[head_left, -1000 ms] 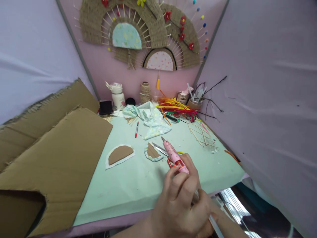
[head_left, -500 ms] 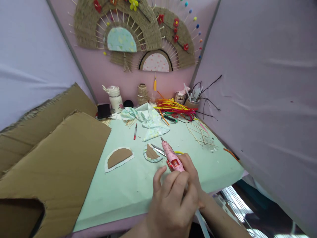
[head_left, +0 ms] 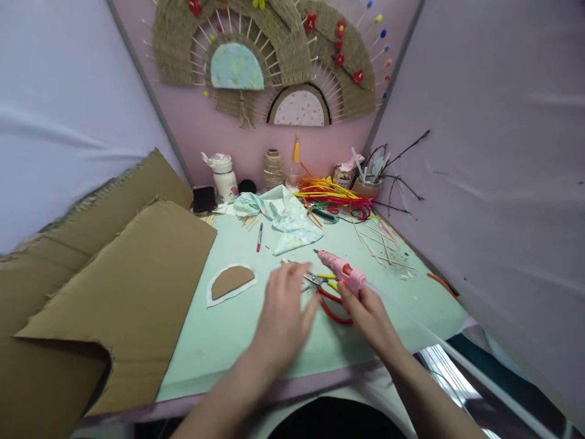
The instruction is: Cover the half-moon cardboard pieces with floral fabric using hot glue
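Note:
My right hand [head_left: 372,314] grips a pink glue gun [head_left: 340,267], its nozzle pointing forward and left above the table. A glue stick and a pale cord trail from its back. My left hand [head_left: 283,311] is open, fingers stretched forward and slightly blurred, over the spot of the small fabric-edged cardboard piece, which it almost fully covers. Between my hands lie red-handled scissors [head_left: 314,278], with yellow strips beside them. Left of my left hand rests a cardboard half circle [head_left: 233,281] on a white backing.
Large cardboard sheets [head_left: 150,292] cover the left side. Behind lie a patterned cloth [head_left: 292,228], a red marker [head_left: 259,238], colourful pipe cleaners [head_left: 338,192] and thin sticks [head_left: 379,241]. A bottle [head_left: 225,180] and a twine spool [head_left: 273,171] stand at the back.
My hands have separated. The left hand let go near the back of the glue gun and moved forward and left over the small piece. The right hand moved the gun to the right.

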`<move>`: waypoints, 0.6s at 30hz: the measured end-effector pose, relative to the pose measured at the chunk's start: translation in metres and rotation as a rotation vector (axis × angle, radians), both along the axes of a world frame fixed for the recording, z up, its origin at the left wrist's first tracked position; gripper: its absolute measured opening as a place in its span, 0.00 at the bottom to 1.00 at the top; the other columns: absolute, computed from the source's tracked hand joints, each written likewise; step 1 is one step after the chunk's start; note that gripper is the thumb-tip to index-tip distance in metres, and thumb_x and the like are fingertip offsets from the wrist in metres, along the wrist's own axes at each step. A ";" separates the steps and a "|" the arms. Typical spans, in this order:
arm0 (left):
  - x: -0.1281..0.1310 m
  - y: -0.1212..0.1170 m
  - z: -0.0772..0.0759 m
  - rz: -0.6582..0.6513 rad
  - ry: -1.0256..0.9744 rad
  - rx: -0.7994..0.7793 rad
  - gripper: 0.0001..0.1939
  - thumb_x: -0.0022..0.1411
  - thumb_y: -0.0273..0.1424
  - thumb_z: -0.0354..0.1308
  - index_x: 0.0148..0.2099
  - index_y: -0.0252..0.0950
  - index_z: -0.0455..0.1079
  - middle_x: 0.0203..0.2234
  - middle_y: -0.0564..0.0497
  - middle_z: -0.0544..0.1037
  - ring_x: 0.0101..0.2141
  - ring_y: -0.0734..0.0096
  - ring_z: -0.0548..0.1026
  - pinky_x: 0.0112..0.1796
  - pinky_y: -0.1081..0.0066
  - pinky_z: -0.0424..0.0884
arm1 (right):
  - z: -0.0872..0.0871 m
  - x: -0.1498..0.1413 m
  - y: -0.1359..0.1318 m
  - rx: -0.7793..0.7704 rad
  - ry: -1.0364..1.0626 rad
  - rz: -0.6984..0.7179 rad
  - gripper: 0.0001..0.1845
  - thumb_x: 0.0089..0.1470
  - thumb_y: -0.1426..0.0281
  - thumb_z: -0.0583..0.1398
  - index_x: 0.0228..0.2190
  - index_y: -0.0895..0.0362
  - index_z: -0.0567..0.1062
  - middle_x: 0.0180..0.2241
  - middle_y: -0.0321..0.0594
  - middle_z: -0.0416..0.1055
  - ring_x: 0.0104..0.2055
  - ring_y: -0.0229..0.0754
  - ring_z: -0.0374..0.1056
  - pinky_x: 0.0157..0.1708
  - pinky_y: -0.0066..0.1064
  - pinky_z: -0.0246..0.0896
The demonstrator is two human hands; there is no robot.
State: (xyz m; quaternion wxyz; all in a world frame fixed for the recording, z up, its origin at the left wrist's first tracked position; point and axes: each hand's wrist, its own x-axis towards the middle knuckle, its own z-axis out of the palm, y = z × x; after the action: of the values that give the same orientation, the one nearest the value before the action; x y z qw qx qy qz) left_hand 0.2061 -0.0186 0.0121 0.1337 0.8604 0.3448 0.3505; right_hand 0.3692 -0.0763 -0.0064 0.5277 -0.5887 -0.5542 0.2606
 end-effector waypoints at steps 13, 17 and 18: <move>0.013 0.076 -0.025 0.315 0.425 -0.540 0.28 0.49 0.37 0.63 0.49 0.29 0.60 0.44 0.34 0.73 0.47 0.47 0.71 0.40 0.64 0.65 | 0.001 -0.001 0.001 -0.080 0.033 0.048 0.24 0.60 0.58 0.53 0.56 0.51 0.67 0.57 0.40 0.66 0.62 0.51 0.56 0.62 0.48 0.48; 0.007 0.080 -0.026 0.282 0.233 -0.673 0.30 0.44 0.36 0.66 0.48 0.32 0.61 0.45 0.37 0.73 0.47 0.49 0.71 0.40 0.65 0.66 | 0.004 -0.004 -0.001 -0.065 0.029 0.063 0.24 0.60 0.58 0.53 0.56 0.51 0.68 0.57 0.41 0.66 0.61 0.50 0.58 0.61 0.46 0.50; 0.004 0.081 -0.027 0.268 0.118 -0.740 0.28 0.44 0.34 0.66 0.46 0.33 0.62 0.45 0.38 0.74 0.47 0.50 0.71 0.40 0.65 0.67 | 0.004 -0.004 -0.002 -0.049 0.030 0.068 0.24 0.60 0.58 0.53 0.55 0.51 0.69 0.56 0.42 0.68 0.59 0.50 0.60 0.60 0.45 0.52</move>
State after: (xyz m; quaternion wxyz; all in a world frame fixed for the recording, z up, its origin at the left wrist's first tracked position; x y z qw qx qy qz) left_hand 0.2101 0.0621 -0.0147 0.3677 0.7202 0.5640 0.1670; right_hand 0.3650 -0.0780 -0.0026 0.5121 -0.5783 -0.5594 0.3007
